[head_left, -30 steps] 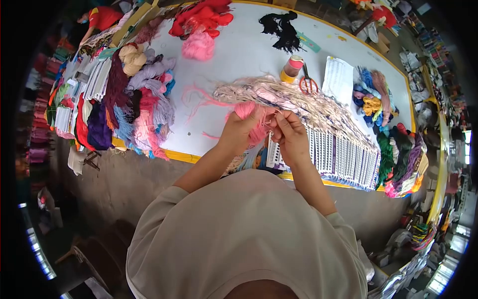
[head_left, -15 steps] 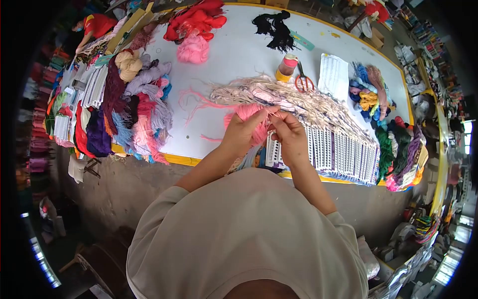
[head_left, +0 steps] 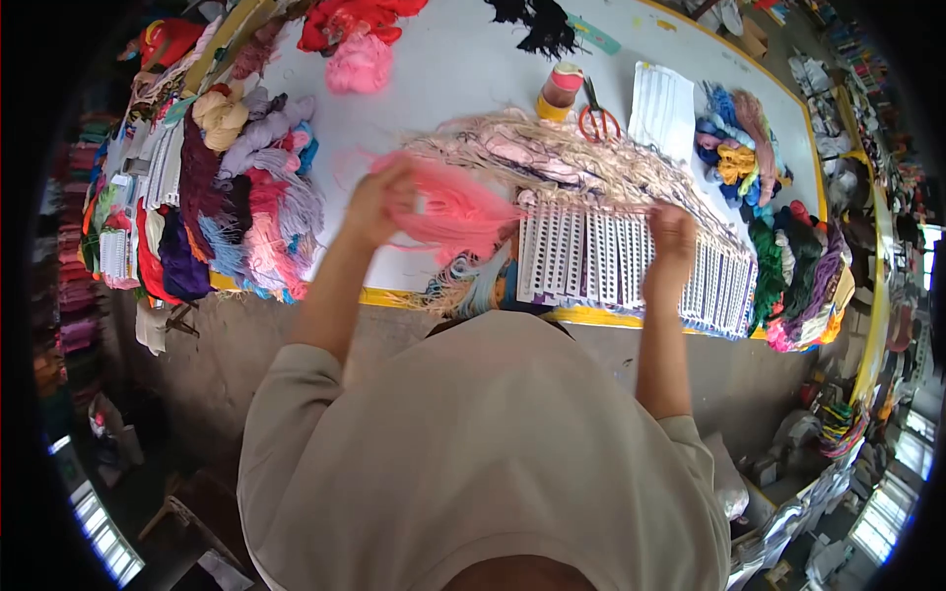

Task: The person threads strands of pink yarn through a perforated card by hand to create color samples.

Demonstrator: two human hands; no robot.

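My left hand (head_left: 384,202) is closed round one end of a pink yarn hank (head_left: 458,212), which is smeared by motion. A thin bundle of pink strands stretches from the hank to my right hand (head_left: 672,236), whose fingers are closed on its end. Below those strands lies a row of white hole-punched cards (head_left: 601,258) with threads tied to them. Pale, mixed threads (head_left: 552,158) fan out behind the cards. Beneath the hank, blue and beige threads (head_left: 473,281) hang near the table edge.
Red-handled scissors (head_left: 598,123) and a thread cone (head_left: 560,91) stand beyond the pale threads, beside a paper sheet (head_left: 662,108). Coloured yarn hanks (head_left: 261,197) heap at left, others (head_left: 734,158) at right. Pink yarn (head_left: 359,64) and black yarn (head_left: 545,28) lie farther back.
My hands have moved wide apart, left hand leftward with the hank and right hand rightward, drawing pink strands out between them. The view has tipped slightly downward.
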